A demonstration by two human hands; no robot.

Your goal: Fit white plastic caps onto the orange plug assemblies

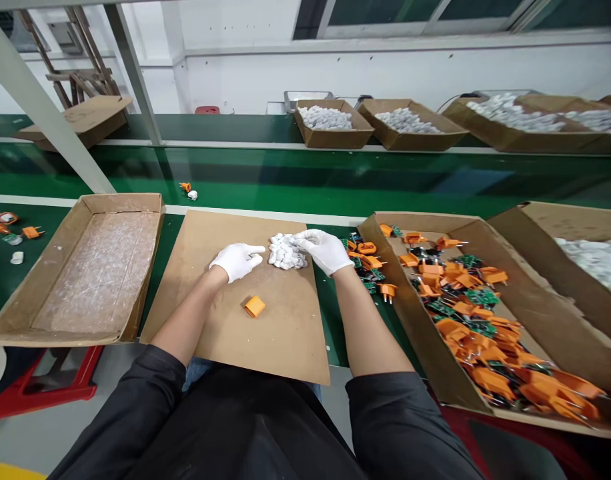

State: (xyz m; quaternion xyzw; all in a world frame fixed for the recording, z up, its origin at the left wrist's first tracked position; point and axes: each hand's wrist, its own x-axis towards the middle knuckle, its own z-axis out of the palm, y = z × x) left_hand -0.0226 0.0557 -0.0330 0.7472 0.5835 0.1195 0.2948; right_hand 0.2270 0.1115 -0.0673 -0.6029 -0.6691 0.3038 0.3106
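Note:
Both hands wear white gloves over a flat cardboard sheet (275, 340). A small heap of white pieces (285, 252) lies on the sheet between them. My right hand (325, 251) touches the heap's upper right side with its fingertips pressed together; whatever they pinch is too small to make out. Just left of the heap, my left hand (237, 261) has its index finger stretched out toward the pieces, and nothing shows in it. An orange plug housing (254, 307) rests on the sheet, nearer to my body than the heap.
At the left stands an open carton (150, 267) lined with clear plastic. Orange plugs with green boards fill a carton (425, 340) at the right; several more lie beside it (369, 257). Cartons of white pieces (335, 139) line the back shelf, beyond the green conveyor (285, 177).

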